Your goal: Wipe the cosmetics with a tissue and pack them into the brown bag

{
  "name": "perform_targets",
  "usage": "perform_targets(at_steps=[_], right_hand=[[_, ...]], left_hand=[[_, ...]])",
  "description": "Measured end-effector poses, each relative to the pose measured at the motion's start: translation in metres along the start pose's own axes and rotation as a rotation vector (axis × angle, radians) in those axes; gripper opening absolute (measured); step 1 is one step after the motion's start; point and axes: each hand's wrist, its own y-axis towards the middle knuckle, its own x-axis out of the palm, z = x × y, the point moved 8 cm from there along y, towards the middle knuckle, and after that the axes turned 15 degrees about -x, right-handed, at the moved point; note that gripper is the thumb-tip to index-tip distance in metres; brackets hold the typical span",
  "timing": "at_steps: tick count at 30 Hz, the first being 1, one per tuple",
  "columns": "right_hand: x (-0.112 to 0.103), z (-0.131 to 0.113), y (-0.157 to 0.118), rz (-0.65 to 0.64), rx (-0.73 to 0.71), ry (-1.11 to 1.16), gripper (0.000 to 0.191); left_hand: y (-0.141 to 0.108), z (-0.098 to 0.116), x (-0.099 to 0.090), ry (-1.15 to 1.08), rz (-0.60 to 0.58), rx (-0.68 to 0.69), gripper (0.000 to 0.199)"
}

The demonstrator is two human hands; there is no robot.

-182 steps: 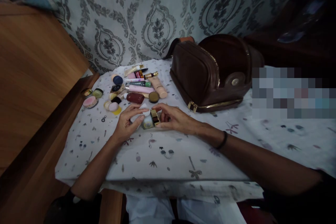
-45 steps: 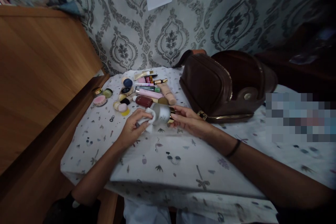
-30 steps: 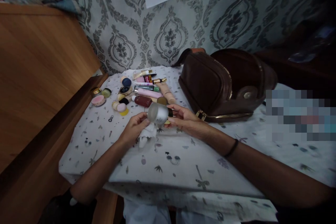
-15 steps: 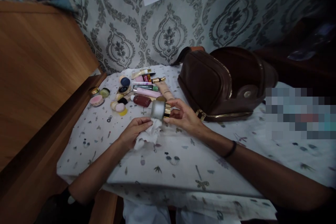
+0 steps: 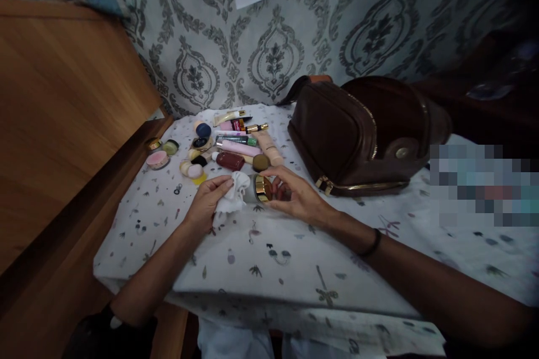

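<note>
Between my hands is a frosted jar (image 5: 251,190) with a shiny gold lid, tilted on its side. My right hand (image 5: 297,195) grips it by the lid, thumb below and fingers above. Pinched in my left hand (image 5: 209,197) is a crumpled white wipe (image 5: 232,195), pressed against the jar's base end and covering part of it. Just behind the jar lie a dark red bottle (image 5: 229,161), a pink tube (image 5: 238,148), a beige tube (image 5: 270,149) and a round brown-topped item (image 5: 261,162).
A brown leather bag (image 5: 332,134) with an unzipped top stands at the right. Small jars, one with a pink lid (image 5: 157,160), sit at the left edge beside a wooden cabinet (image 5: 71,84). A patterned cloth (image 5: 295,280) covers the table.
The jar has turned so its gold lid faces more toward me, and it sits slightly lower. My left hand has brought the wipe up against its base end.
</note>
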Motion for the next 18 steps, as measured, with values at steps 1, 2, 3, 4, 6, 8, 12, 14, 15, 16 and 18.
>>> perform_targets(at_steps=[1,2,3,4,6,8,12,14,15,16,18], right_hand=[[0.0,-0.003,0.001,-0.015,-0.015,-0.014,0.048],[0.0,-0.006,0.002,-0.027,-0.025,-0.027,0.047],[0.0,-0.008,0.002,-0.035,-0.036,-0.037,0.047],[0.0,-0.01,0.003,-0.042,-0.047,-0.046,0.046],[-0.001,-0.014,0.003,-0.056,-0.081,-0.062,0.043],[0.0,-0.017,0.003,-0.082,-0.107,-0.077,0.042],[0.004,-0.021,0.002,-0.145,-0.139,-0.084,0.04],[0.005,-0.022,0.002,-0.159,-0.145,-0.088,0.039],[0.005,-0.023,0.002,-0.16,-0.148,-0.09,0.038],[0.005,-0.024,0.002,-0.158,-0.151,-0.093,0.038],[0.005,-0.026,0.002,-0.155,-0.165,-0.101,0.038]], left_hand=[[-0.001,0.002,-0.001,0.022,0.014,0.026,0.045],[-0.002,0.004,-0.002,0.049,0.028,0.051,0.044],[-0.003,0.005,-0.002,0.079,0.039,0.075,0.044],[-0.004,0.006,-0.003,0.113,0.048,0.097,0.044],[-0.005,0.008,-0.004,0.188,0.054,0.136,0.043],[-0.004,0.008,-0.004,0.25,0.049,0.168,0.042],[0.0,0.009,-0.005,0.322,0.079,0.21,0.041],[0.001,0.011,-0.004,0.393,0.107,0.237,0.038],[0.0,0.013,-0.004,0.446,0.117,0.263,0.035],[0.0,0.014,-0.003,0.51,0.125,0.294,0.031],[-0.002,0.016,-0.002,0.656,0.149,0.356,0.025]])
